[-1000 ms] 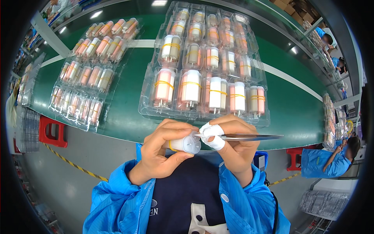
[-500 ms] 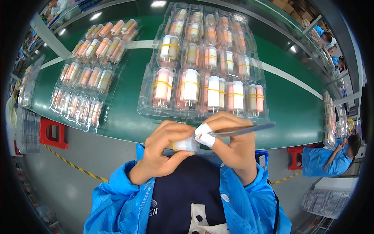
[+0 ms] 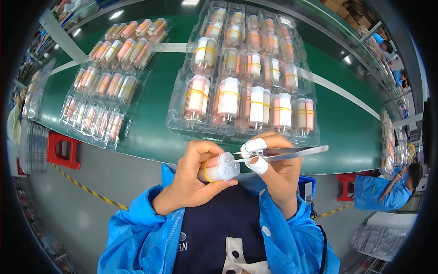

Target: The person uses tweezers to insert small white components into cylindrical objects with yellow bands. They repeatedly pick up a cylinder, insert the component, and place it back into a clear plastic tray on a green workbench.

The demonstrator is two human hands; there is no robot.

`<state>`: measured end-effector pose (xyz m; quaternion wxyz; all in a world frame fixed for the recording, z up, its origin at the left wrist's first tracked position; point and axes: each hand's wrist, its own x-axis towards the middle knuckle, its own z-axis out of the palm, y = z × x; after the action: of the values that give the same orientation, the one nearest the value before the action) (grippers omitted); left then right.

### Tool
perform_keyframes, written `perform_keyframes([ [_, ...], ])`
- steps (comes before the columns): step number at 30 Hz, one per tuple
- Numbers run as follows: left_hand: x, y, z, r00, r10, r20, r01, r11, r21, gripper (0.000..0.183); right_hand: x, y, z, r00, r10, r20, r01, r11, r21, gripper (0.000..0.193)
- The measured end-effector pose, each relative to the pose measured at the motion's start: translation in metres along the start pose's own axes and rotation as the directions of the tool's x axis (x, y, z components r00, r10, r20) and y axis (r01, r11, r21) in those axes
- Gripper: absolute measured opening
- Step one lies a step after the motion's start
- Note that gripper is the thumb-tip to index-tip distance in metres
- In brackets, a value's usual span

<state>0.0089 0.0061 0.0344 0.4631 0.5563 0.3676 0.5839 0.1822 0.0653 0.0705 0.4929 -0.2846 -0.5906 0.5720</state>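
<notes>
A bundle of pink and white cylinders [image 3: 212,169], bound by a yellow rubber band, is gripped in my left hand [image 3: 186,178]. Its pale round ends with small metal pins face right. My right hand [image 3: 282,177] pinches metal tweezers [image 3: 296,153] between a thumb and forefinger wrapped in white covers. The tweezers' two tips are apart and point left, close to the pinned ends; whether they touch is hard to tell. Just beyond my hands, a clear plastic tray [image 3: 179,124] on the green table holds several similar banded bundles standing in its pockets.
Another clear tray [image 3: 101,142] of bundles lies at the left on the green table [image 3: 150,132]. Red stools [image 3: 64,153] stand below the table at both sides. A co-worker in blue [image 3: 382,191] sits at the far right, beside stacked trays [image 3: 378,239].
The bundle has turned, so its pinned ends show more. My right hand has shifted slightly right, and the tweezers' tips, hidden before, now show apart.
</notes>
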Motion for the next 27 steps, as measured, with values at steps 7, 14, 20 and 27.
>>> perform_keyframes([
  [7,0.014,0.008,-0.013,0.963,0.111,0.244,-0.156,0.972,0.174,0.056,0.001,0.002,-0.004,0.977,-0.181,-0.110,0.175,0.982,-0.066,0.018],
  [14,0.012,0.001,-0.004,0.962,0.255,0.099,-0.274,0.897,0.348,0.049,-0.005,-0.005,0.002,0.973,-0.222,-0.059,0.221,0.975,-0.017,0.020],
  [20,0.013,0.002,-0.002,0.954,0.288,0.078,-0.295,0.872,0.390,0.049,-0.002,-0.006,0.006,0.981,-0.195,-0.008,0.193,0.977,-0.093,0.019],
  [27,0.013,0.002,-0.004,0.949,0.305,0.078,-0.309,0.852,0.424,0.050,0.001,-0.006,0.005,0.978,-0.206,0.044,0.210,0.963,-0.171,0.017],
])
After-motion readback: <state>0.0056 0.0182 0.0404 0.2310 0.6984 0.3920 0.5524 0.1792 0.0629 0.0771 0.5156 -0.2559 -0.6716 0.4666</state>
